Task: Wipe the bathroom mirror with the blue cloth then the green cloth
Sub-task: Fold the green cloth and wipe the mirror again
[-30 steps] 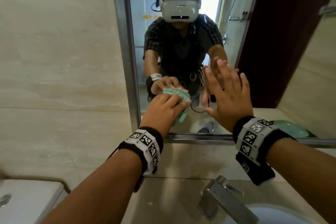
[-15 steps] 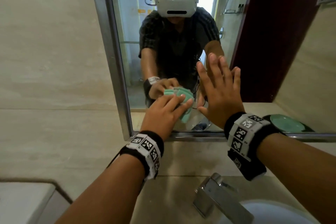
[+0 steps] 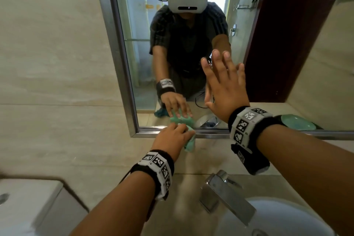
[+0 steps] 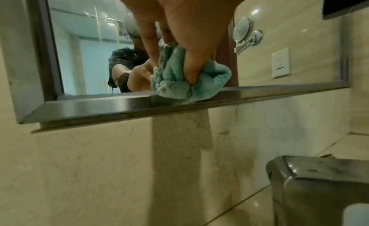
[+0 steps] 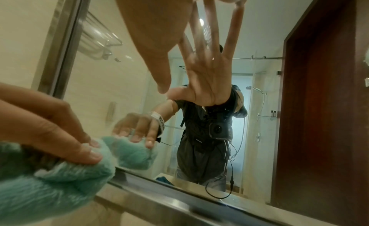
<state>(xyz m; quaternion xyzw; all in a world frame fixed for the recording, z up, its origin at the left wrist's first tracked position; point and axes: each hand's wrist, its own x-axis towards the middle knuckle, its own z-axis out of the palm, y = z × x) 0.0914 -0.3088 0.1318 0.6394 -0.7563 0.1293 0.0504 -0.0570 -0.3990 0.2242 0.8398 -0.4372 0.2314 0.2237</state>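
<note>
While the left hand (image 3: 172, 137) clutches the green cloth (image 3: 188, 140) at the mirror's (image 3: 134, 63) six-o'clock edge, the right hand (image 3: 226, 90) presses flat, fingers spread, at its two o'clock.

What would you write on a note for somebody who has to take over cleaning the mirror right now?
Left hand: grips the bunched green cloth and presses it at the mirror's bottom frame.
Right hand: fingers straight and spread, flat against the mirror glass, holding nothing.
Blue cloth: only a dark blue bundle shows in the reflection, lying on the counter; it is in neither hand.
Done: the green cloth is in use, so the blue pass looks finished, though these pictures cannot prove it.
Left: probably finish the green wipe along the bottom strip and any part still unwiped, then put the cloth down.
</note>
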